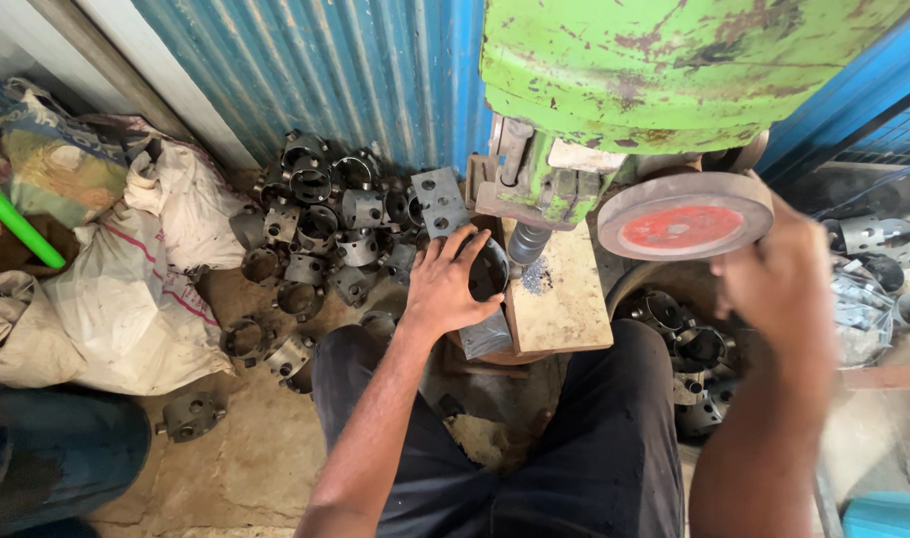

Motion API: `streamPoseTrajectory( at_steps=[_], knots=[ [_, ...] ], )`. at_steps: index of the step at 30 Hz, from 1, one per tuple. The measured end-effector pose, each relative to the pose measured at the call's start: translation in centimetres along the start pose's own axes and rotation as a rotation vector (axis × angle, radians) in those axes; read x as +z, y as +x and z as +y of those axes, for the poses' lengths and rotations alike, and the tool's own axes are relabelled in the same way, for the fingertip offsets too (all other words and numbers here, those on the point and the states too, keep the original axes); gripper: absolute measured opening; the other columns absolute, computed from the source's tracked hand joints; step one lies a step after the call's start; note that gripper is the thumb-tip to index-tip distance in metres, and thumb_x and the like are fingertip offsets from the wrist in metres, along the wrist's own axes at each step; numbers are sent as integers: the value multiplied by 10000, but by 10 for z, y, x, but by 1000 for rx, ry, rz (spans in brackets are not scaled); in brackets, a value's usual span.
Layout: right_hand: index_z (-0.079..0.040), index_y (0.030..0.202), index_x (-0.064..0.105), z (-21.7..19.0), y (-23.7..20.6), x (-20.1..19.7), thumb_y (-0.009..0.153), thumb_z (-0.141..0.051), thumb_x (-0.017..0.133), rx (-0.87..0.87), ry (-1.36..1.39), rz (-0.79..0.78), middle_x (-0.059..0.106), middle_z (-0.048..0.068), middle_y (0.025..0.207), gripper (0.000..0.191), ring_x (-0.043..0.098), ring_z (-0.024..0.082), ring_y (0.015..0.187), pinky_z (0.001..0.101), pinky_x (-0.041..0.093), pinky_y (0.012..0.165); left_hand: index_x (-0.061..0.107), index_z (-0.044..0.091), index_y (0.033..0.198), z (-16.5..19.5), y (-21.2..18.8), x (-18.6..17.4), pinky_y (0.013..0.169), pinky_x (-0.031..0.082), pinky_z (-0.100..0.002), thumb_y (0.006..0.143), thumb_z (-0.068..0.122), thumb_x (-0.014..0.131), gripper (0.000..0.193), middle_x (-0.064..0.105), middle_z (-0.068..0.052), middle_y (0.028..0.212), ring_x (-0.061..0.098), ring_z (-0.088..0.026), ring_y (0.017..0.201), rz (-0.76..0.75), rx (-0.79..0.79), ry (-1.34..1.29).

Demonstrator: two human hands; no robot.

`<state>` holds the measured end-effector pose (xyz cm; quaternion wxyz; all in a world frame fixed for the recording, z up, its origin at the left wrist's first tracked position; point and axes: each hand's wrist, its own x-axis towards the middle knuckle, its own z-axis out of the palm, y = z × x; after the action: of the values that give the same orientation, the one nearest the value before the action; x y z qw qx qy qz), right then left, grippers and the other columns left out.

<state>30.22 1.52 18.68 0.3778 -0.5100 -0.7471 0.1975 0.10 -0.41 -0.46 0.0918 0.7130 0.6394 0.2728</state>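
Note:
My left hand (443, 284) grips a dark round metal part (488, 269) at the left edge of a worn wooden block (565, 299) under a green machine (664, 70). A threaded spindle (527, 242) hangs from the machine just right of the part. My right hand (779, 279), blurred, is raised by the round red-faced wheel (684, 221) on the machine's right side; whether it touches the wheel I cannot tell.
A heap of dark metal ring housings (315, 224) lies on the floor by the blue corrugated wall (325, 70). More such parts (689, 349) sit at the right. White sacks (126, 299) lie at the left. My knees flank the block.

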Motion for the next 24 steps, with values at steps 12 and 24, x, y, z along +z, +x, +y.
streamPoseTrajectory(
  at_steps=[12,24],
  knots=[
    [68,916,651,66,-8,30,1021,39,456,-174,208,113,602,63,665,223,575,129,502,275,437,472,507,190,1486,1,-3,0,1027,424,-546,637,457,874,962,454,-49,1497,498,-366,1245,6,-1,11],
    [61,946,618,56,-10,28,1029,45,418,-66,172,11,617,61,685,216,567,120,463,271,440,419,489,190,1490,-1,-3,3,1034,419,-553,638,467,876,976,448,-56,1488,492,-365,1257,32,16,6]
  ],
)
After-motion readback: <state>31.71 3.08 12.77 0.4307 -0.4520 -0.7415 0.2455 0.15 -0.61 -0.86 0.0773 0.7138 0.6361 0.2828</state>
